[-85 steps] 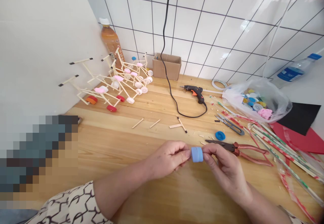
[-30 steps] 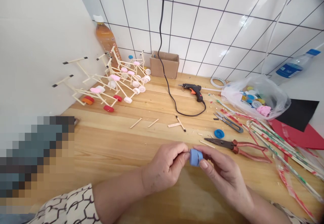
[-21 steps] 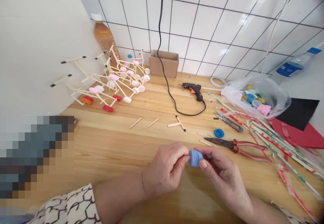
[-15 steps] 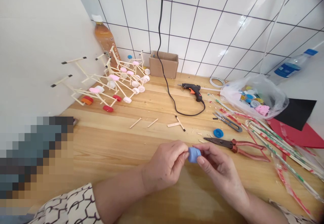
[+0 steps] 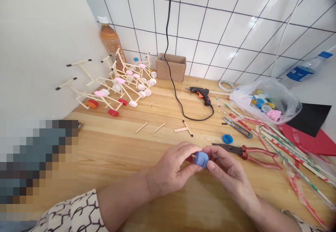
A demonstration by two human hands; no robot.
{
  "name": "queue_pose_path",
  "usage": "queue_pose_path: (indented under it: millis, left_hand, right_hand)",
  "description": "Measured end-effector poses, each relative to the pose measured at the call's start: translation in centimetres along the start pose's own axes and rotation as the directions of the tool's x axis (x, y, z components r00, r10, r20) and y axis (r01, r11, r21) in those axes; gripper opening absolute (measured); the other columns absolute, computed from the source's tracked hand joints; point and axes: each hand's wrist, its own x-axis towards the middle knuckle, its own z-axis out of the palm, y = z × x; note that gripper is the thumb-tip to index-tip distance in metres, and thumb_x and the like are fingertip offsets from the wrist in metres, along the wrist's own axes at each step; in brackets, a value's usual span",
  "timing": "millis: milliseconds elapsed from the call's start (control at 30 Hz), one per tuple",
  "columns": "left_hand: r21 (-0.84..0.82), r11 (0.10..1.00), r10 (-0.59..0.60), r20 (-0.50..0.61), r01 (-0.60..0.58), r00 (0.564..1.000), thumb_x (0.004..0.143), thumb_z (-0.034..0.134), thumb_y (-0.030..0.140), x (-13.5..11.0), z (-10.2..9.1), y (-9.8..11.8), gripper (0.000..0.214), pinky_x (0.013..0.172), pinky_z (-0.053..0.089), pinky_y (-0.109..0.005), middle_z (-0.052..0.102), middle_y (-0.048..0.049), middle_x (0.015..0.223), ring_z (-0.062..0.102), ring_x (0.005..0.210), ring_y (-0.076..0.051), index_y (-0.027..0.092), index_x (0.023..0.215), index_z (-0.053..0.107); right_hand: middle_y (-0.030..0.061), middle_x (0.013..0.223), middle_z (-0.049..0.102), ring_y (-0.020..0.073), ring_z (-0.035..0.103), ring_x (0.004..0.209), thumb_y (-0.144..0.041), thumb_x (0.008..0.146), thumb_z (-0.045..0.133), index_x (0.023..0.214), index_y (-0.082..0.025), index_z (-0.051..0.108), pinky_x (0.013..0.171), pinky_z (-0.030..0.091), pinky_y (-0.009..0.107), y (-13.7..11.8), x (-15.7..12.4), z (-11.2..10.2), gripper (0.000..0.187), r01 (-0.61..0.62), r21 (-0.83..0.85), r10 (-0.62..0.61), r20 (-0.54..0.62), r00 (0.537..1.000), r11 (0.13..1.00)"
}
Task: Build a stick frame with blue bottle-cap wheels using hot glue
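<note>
A light blue bottle cap [image 5: 201,159] is pinched between both my hands just above the wooden table [image 5: 118,155]. My left hand [image 5: 172,170] closes its thumb and fingers on the cap's left side. My right hand [image 5: 228,174] grips its right side with thumb and forefinger. What lies on the cap's hidden face I cannot make out. A second, darker blue cap [image 5: 227,139] lies on the table just beyond my right hand, beside red-handled pliers [image 5: 249,152].
Stick-and-cap models [image 5: 118,86] stand at the back left by an orange drink bottle [image 5: 110,43]. A glue gun [image 5: 201,93] with its black cord, a cardboard box [image 5: 170,67], scissors [image 5: 237,127], a bag of caps [image 5: 266,102], wrapped sticks [image 5: 288,148] and loose sticks [image 5: 183,128] lie around.
Both hands have kept hold of the blue cap and turned it between the fingers, so its rounder face shows now. My left thumb has shifted under it.
</note>
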Motion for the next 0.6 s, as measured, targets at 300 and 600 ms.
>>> queue_pose_path:
  millis: [300, 600]
  left_hand:
    - [0.015, 1.0, 0.019, -0.006, -0.019, 1.0, 0.084, 0.052, 0.013, -0.3, 0.1, 0.4, 0.025, 0.078, 0.048, -0.029, 0.057, -0.0088, 0.094, 0.054, 0.086, -0.017, 0.014, 0.109, 0.049]
    - [0.093, 0.993, 0.074, -0.01, -0.073, 0.997, 0.083, 0.051, 0.014, -0.4, 0.4, 0.4, 0.027, 0.077, 0.049, -0.031, 0.058, -0.0096, 0.095, 0.055, 0.087, -0.018, 0.014, 0.109, 0.047]
  right_hand:
    - [-0.0047, 0.099, 0.066, 0.0044, 0.059, 0.094, -0.023, 0.092, 0.049, 0.106, -0.033, 0.056, 0.082, 0.046, 0.01, -0.1, -0.5, 1.0, 0.019, 0.022, 0.039, -0.022, 0.008, 1.0, 0.999]
    - [-0.0014, 0.097, 0.065, 0.0085, 0.06, 0.094, -0.023, 0.092, 0.047, 0.109, -0.03, 0.052, 0.082, 0.049, 0.016, 0.9, -0.8, 1.5, 0.019, 0.11, -0.089, -0.114, -0.047, 0.992, 0.99]
